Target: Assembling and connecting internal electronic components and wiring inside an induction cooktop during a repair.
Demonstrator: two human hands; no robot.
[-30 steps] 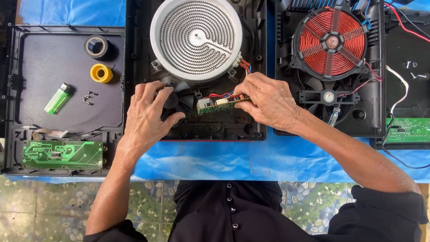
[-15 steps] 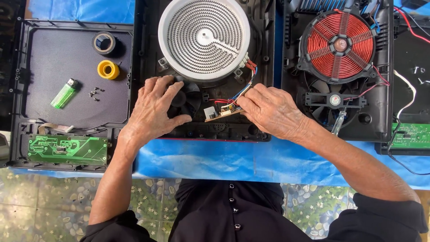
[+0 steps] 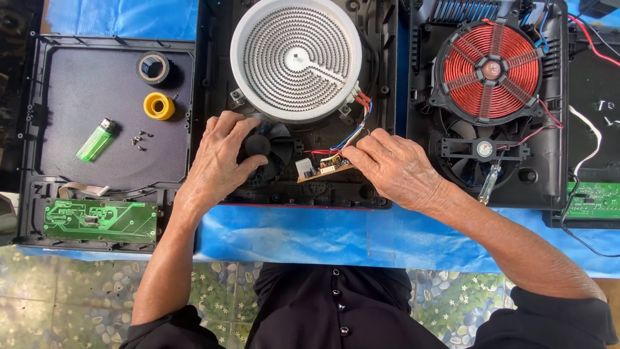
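Centrally, the open black cooker housing [image 3: 213, 52] contains a white coiled heating element [image 3: 297, 58] and a black fan [image 3: 265, 152]. Left hand [image 3: 219, 158] rests loosely curled on the fan. Right hand [image 3: 394, 168] fingertips pinch a small circuit board [image 3: 326, 168] at centre frame.

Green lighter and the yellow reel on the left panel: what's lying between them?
In the head view, a few small dark screws lie on the panel between the green lighter and the yellow reel, slightly right of the lighter. Otherwise that stretch looks bare.
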